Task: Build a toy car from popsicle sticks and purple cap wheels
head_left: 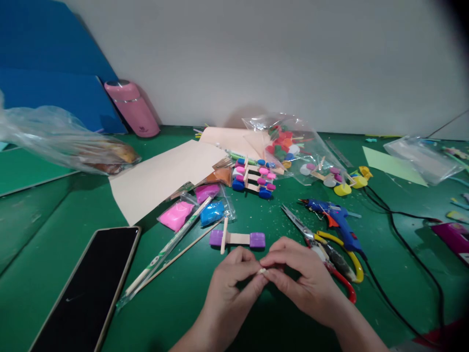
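Note:
Fingertips of my left hand (232, 283) and my right hand (302, 276) meet at the front of the table, both pinching a small cream-coloured piece (262, 271). Most of that piece is hidden by the fingers, so its kind is unclear. Just beyond the hands lies a craft-stick model (239, 238) with a purple block at each end and a short stick across it near the left block. Farther back stand several similar stick models (252, 178) with blue and pink parts. Needle-nose pliers (296, 220) and a blue glue gun (335, 217) rest to the right of my right hand.
A phone (88, 288) lies at the left, near wooden sticks in a wrapper (164, 252). Bags of pink clay (176, 215) and blue clay (212, 213) sit mid-table. Behind are cream paper (157, 181) and a pink flask (132, 108). A black cord (406, 244) runs down the right.

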Motion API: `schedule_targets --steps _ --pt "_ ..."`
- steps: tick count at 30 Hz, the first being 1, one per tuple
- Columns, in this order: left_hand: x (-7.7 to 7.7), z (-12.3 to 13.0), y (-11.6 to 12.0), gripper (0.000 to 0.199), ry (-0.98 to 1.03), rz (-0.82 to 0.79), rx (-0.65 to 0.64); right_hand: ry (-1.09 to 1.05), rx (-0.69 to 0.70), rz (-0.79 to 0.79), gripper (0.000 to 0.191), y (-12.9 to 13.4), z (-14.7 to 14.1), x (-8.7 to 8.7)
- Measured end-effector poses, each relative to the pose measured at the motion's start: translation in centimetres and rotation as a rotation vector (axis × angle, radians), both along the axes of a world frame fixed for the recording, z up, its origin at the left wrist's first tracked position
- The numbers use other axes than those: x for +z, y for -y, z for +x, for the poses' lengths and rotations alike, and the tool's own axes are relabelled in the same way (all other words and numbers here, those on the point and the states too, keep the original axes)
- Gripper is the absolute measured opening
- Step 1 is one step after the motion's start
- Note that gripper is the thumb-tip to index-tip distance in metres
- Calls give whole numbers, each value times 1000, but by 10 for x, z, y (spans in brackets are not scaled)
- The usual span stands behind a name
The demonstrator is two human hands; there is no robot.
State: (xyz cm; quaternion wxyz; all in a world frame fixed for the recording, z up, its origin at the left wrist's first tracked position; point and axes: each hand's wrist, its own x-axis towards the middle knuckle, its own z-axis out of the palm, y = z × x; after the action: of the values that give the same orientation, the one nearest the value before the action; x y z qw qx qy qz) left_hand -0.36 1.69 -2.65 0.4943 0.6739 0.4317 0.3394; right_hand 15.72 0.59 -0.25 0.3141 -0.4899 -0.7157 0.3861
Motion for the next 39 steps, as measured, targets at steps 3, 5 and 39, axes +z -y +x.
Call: schedule_targets --steps 3,5,39 --pt "1 1 1 17 -92 53 -24 39 40 21 9 -1 0 1" --pt "2 2 2 16 -123 88 -38 87 74 26 10 -2 1 3" --pt "-1 -3 8 9 -199 406 264 304 -110 -8 35 0 -14 -19"
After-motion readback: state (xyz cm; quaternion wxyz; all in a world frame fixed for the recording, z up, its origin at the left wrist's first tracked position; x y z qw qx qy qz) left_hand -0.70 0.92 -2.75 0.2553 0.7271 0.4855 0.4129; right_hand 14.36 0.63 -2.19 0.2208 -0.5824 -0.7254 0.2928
